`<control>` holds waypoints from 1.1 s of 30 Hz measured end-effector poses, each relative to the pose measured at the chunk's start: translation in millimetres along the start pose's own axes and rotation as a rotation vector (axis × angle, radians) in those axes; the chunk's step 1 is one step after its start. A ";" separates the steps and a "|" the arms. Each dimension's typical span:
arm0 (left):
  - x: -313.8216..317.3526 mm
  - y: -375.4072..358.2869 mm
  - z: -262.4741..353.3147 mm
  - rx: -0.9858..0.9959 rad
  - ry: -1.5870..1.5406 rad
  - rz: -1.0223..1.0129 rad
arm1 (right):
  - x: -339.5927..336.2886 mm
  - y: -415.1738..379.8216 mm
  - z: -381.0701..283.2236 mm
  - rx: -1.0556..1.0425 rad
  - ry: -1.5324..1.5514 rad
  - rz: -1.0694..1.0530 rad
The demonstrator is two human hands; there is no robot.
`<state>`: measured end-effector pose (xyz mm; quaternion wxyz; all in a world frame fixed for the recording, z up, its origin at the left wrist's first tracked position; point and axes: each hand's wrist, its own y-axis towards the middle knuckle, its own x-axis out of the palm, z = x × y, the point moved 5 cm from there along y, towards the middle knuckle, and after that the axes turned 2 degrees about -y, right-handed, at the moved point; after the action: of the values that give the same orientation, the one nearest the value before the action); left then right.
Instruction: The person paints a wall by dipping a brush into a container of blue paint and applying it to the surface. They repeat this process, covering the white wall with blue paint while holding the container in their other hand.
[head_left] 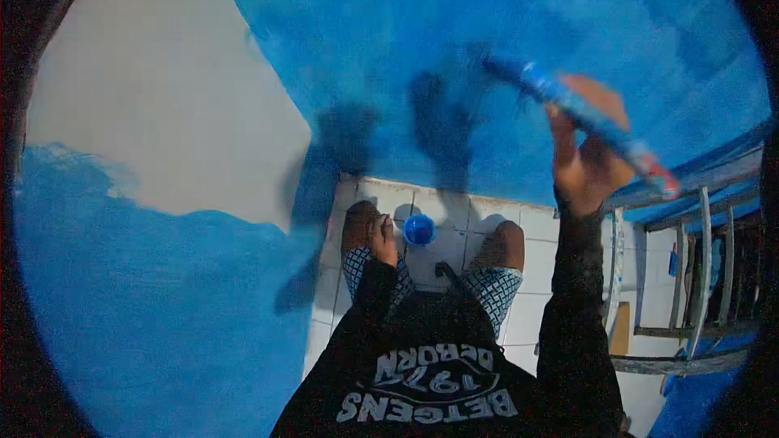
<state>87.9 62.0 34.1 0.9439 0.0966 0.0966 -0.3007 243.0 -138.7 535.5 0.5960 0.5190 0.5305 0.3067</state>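
My right hand (pixel 596 142) is raised at the right and closed around the handle of a paintbrush (pixel 588 113), slightly blurred. The brush slants up to the left, its dark bristles at the blue-painted wall (pixel 365 40). Its handle is smeared with blue and has a red end. My left hand (pixel 384 239) rests low against my left knee, its fingers stretched out and partly in shadow, holding nothing that I can see. Just right of it, between my knees, a small cup of blue paint (pixel 419 229) is in view, apart from the fingers.
An unpainted pale patch (pixel 162 89) covers the wall's upper left, with blue around it. White floor tiles (pixel 540 255) lie beneath me. A paint-stained wooden ladder or rack (pixel 702 272) stands at the right. Shadows fall across the wall's middle.
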 end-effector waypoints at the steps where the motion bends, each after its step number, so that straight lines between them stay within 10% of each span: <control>1: 0.0 1.2 1.7 0.026 0.066 -0.006 | 8.3 -15.5 0.2 0.031 0.027 -0.107; 3: -1.1 -7.2 15.3 0.032 0.051 0.019 | 48.1 -72.5 12.9 0.170 0.377 -0.195; 9: -7.9 -8.4 34.4 0.019 0.065 0.041 | 187.5 -296.1 40.2 0.154 0.179 -0.729; 14: -0.3 10.8 4.9 0.186 0.100 -0.004 | 210.0 -294.4 56.4 0.104 0.025 -0.752; 16: 11.1 8.4 -65.8 -0.078 -0.317 0.013 | 186.5 -252.4 55.6 0.033 0.124 -0.502; 21: -5.6 5.9 -15.2 0.373 0.235 0.068 | 140.8 -181.5 33.5 0.096 0.194 -0.407; 33: -5.3 -0.9 1.6 0.268 0.093 0.108 | 245.8 -304.8 40.6 0.004 0.118 -0.826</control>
<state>83.4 63.7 36.9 0.9319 0.2405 0.0942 -0.2549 286.4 -8.7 166.5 0.6365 0.2452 0.7279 0.0702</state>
